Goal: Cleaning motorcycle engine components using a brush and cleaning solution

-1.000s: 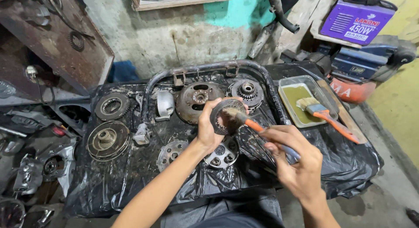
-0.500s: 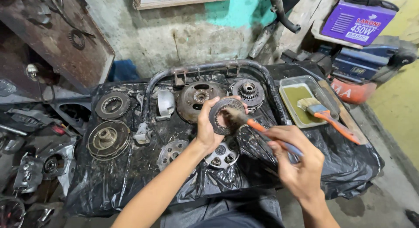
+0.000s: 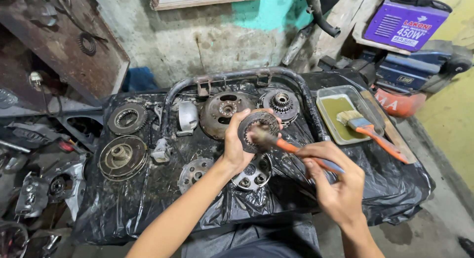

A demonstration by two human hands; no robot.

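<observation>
While the left hand [image 3: 236,145] held a round toothed metal ring [image 3: 258,131] up above the black plastic sheet [image 3: 148,198], its fingers were curled tight around the ring's left edge and its thumb lay across the front. The right hand [image 3: 335,189] was closed around the orange handle of a small brush [image 3: 286,145], and the brush's dark bristles touched the ring's face. Both were raised over the middle of the sheet, just in front of a large round drum [image 3: 222,112] and a smaller gear hub [image 3: 280,104] lying near the back. A bent dark metal tube [image 3: 237,76] arched around those parts. Below the ring lay a plate with round holes [image 3: 254,175] and another disc [image 3: 193,171] beside it. To the left sat two grooved discs [image 3: 122,157]. On the right stood a shallow tray [image 3: 330,92] of yellowish liquid with a wider paintbrush [image 3: 368,129] resting across it.
</observation>
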